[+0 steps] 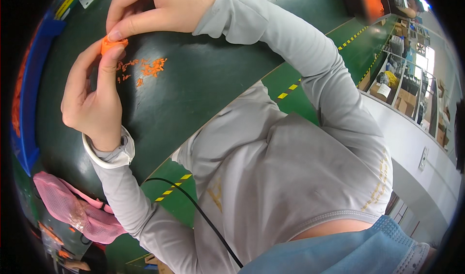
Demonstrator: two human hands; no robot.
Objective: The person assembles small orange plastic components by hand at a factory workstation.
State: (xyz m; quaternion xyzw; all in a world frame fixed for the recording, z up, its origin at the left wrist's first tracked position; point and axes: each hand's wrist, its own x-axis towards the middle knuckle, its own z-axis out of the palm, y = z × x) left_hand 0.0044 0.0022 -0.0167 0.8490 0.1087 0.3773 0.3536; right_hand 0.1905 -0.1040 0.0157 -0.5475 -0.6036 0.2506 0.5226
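Observation:
A small orange part, rounded and seemingly plastic, is pinched between the fingertips of both my hands above the dark green tabletop. My left hand grips it from below with thumb and index finger. From above, my right hand closes on its upper edge with thumb and fingers. The fingers cover much of the part, so its full shape is hidden. Just right of my left hand, several tiny orange bits lie scattered on the tabletop.
Along the left stands a blue bin with orange pieces inside. A pink mesh cap lies near the table's lower left. A black cable hangs before my shirt. Shelves with boxes stand far right, beyond yellow-and-black floor tape.

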